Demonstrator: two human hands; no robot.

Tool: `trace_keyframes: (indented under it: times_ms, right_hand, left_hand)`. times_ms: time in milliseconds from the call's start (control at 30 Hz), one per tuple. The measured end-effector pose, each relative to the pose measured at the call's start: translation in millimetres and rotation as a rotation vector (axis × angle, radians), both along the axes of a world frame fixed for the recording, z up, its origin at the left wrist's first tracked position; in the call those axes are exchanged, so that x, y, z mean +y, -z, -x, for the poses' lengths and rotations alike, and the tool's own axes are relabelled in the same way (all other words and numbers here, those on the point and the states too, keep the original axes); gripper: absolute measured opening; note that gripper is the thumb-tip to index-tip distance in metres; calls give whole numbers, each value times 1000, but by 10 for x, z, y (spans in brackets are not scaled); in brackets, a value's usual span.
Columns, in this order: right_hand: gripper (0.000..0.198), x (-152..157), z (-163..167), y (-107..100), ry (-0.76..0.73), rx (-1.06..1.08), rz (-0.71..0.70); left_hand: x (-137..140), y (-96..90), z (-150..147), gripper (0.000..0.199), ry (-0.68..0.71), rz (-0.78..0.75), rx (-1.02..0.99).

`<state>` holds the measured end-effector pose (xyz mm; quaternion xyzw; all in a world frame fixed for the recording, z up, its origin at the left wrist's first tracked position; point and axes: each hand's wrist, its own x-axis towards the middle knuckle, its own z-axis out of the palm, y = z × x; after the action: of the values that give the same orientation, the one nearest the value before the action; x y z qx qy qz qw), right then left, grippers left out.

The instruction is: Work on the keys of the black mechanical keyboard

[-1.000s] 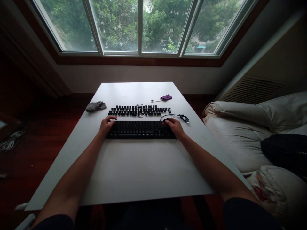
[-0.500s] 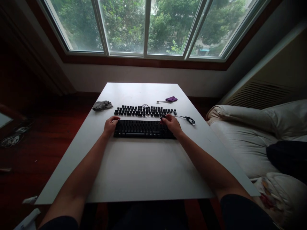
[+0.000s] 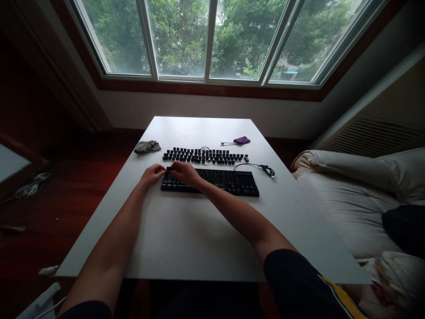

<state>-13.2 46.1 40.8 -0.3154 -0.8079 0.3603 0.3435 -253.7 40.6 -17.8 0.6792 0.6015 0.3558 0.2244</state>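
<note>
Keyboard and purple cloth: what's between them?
Head view: the rows of keycaps lie between the keyboard and the purple cloth, with part of the cable crossing behind the keyboard's right end.

Keyboard (image 3: 229,178) looks matt black plastic, tabletop (image 3: 186,239) smooth with soft sheen; from keyboard, rumpled grey cloth (image 3: 147,147) lies at ten o'clock, purple cloth (image 3: 242,140) at one.

Prob. a home rm: sofa (image 3: 345,199), wd. floor (image 3: 96,177), lg. window (image 3: 245,40).

Head-worn view, forward-down across table (image 3: 186,248)
</note>
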Motion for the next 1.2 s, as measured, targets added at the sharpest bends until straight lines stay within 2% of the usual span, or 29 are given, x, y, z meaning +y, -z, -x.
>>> trace_keyframes:
  times_ms: [133, 267, 333, 467, 600, 733, 867, 967, 1067, 1200]
  right_hand:
    - [19, 85, 98, -6, 76, -39, -72]
    - [20, 222, 124, 9, 67, -27, -113]
    - [19, 280, 117, 20, 45, -21, -85]
    - [21, 335, 86, 56, -51, 23, 116]
    - [24, 352, 98, 112, -124, 140, 238]
    - [15, 377, 160, 168, -187, 270, 430]
    - [23, 365, 187, 210, -262, 437, 616]
    - [27, 348, 182, 241, -266, 505, 600]
    - [27, 354, 184, 265, -239, 477, 541]
    - [24, 373, 199, 276, -164, 338, 468]
  left_hand:
    - [-52, 12, -105, 22, -43, -39, 58]
    - [-95, 6, -116, 22, -166, -45, 57]
    - [-101, -4, -93, 23, -224, -45, 65]
    - [-73, -29, -82, 26, -161, -13, 66]
    - [-50, -36, -102, 35, -75, -21, 31]
    - [-66, -13, -97, 32, -16, -51, 16]
    - [-76, 5, -103, 29, -7, -73, 21]
    - [-79, -22, -109, 30, -5, -58, 7]
    - [-106, -114, -92, 32, 4, -3, -16]
    - [-207, -294, -30, 34, 147, 125, 64]
